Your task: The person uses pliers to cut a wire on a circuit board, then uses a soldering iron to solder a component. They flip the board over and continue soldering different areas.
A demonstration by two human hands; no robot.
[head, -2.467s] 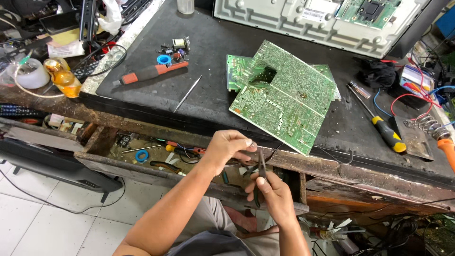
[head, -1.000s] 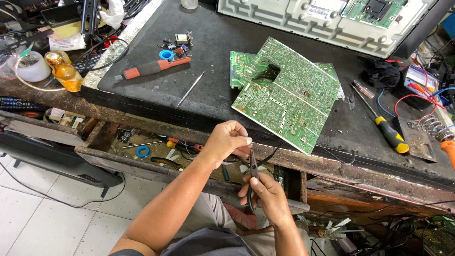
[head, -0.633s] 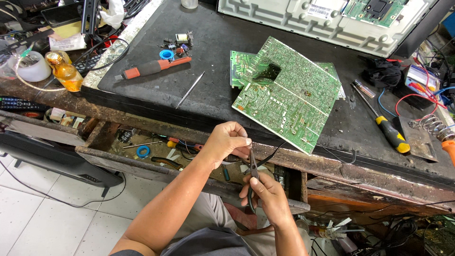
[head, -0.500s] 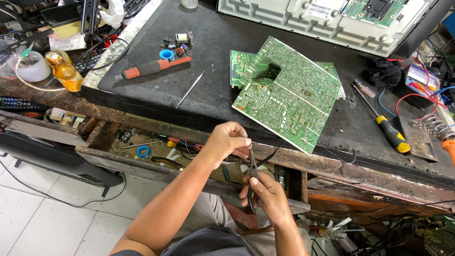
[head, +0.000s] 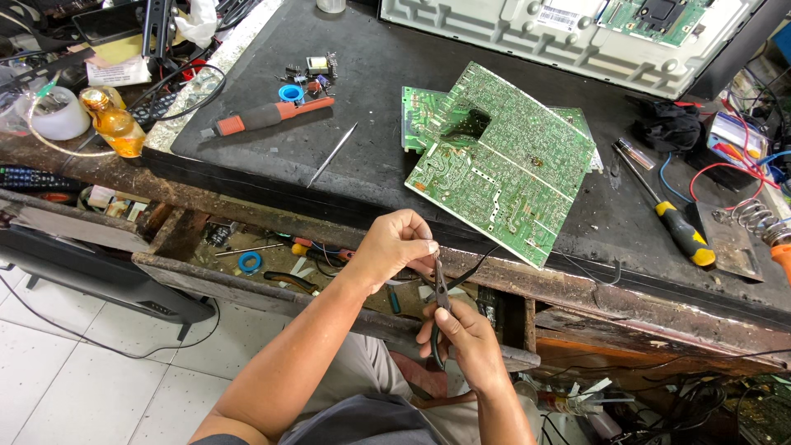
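Below us, the dark, worn counter [head: 371, 74] carries a pale grey metal chassis [head: 527, 37] along its far edge and, nearer us, a large green printed circuit board [head: 503, 156] lying tilted over a smaller green board [head: 424, 115]. Left of the boards lie an orange-handled soldering tool [head: 268, 115] and thin metal tweezers [head: 332, 154]; to the right, a yellow-and-black screwdriver [head: 667, 214]. Just off the counter's front edge, over an open drawer, our hands meet: our right hand [head: 465, 346] is clamped on the handles of small black-handled pliers [head: 441, 301], while our left hand [head: 395, 247] pinches closed at their tip on a thin black wire [head: 474, 265].
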